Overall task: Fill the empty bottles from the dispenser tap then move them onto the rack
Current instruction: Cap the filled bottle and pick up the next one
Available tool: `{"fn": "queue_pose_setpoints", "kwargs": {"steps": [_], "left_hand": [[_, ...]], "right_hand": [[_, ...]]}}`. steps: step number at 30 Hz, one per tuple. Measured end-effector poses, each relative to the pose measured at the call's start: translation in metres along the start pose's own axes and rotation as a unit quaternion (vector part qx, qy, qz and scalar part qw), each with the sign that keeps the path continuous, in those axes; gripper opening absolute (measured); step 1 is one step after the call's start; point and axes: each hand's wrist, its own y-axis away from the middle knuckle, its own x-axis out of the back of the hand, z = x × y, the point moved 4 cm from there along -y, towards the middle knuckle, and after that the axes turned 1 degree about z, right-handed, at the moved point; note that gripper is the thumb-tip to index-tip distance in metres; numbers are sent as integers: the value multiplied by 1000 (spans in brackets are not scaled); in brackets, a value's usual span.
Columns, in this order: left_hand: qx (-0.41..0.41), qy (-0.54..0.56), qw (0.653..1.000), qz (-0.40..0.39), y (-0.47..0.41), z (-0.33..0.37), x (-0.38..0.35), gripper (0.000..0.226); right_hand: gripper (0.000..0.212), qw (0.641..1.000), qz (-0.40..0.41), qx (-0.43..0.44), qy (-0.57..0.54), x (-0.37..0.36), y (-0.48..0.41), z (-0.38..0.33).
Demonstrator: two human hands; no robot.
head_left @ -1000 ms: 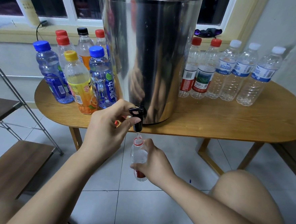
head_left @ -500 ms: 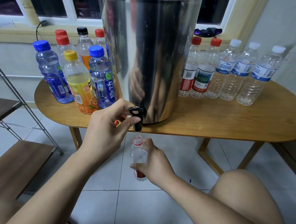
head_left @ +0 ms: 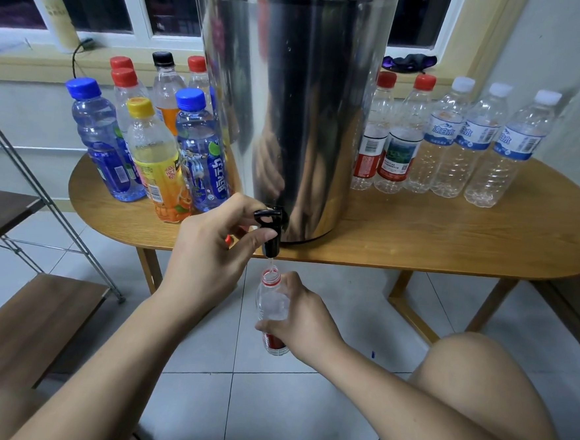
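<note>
Filling is carried on unchanged: the tap (head_left: 270, 230) stays pinched by the left hand (head_left: 207, 248), the bottle (head_left: 272, 301) gripped by the right hand (head_left: 305, 324) directly beneath it. The rack (head_left: 30, 325), at the left, is judged still to come.

Left hand (head_left: 211, 248) pinching tap (head_left: 271, 234), right hand (head_left: 304, 318) gripping bottle (head_left: 273, 306), both forearms outstretched

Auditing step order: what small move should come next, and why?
Probably hold steady: the left hand grips the black tap lever, a thin stream falls into the clear plastic red-labelled bottle gripped by the right hand, and no water line shows near its neck.
</note>
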Motion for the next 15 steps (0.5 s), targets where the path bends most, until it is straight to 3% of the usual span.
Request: {"fn": "queue_pose_setpoints", "kwargs": {"steps": [15], "left_hand": [[-2, 1, 1000, -1, 0, -1, 0, 18]], "right_hand": [[70, 1000, -1, 0, 4, 1, 0, -1]]}}
